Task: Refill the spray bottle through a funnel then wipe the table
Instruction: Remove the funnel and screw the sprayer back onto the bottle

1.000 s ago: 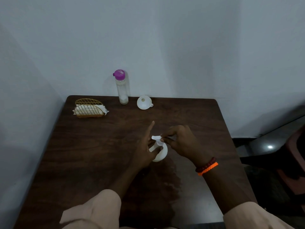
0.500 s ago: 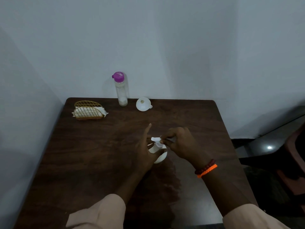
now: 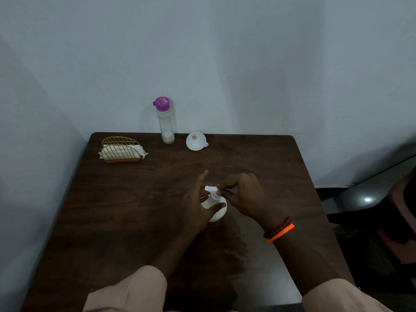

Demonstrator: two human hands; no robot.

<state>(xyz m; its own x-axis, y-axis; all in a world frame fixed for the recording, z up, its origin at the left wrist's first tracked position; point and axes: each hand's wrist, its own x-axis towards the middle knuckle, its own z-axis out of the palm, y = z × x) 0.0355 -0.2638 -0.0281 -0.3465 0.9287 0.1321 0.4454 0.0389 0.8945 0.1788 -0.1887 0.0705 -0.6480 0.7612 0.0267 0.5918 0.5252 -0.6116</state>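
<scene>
The left hand (image 3: 198, 206) steadies the white spray bottle (image 3: 217, 210) near the centre of the dark wooden table (image 3: 135, 210), thumb curled against its rounded body and forefinger held out straight. The right hand (image 3: 244, 197) pinches the bottle's white pump head (image 3: 211, 189) between thumb and fingertips; whether the head is loosened cannot be told. Judged from this, the task is at its opening step: the head is on the bottle and nothing has been poured. The white plastic funnel (image 3: 195, 141) lies on its side at the far edge, untouched, just beside a tall clear bottle with a purple cap (image 3: 166, 122), which stands upright and capped with a little pale content at the bottom. Unscrewing, funnel placement, pouring, reclosing and wiping all appear outstanding. A gold wire napkin holder (image 3: 121, 152) with white tissues stands at the far left corner, probably for wiping. The table surface is smooth wood-grain laminate with a dull, patchy mark (image 3: 225, 248) towards the near edge.
</scene>
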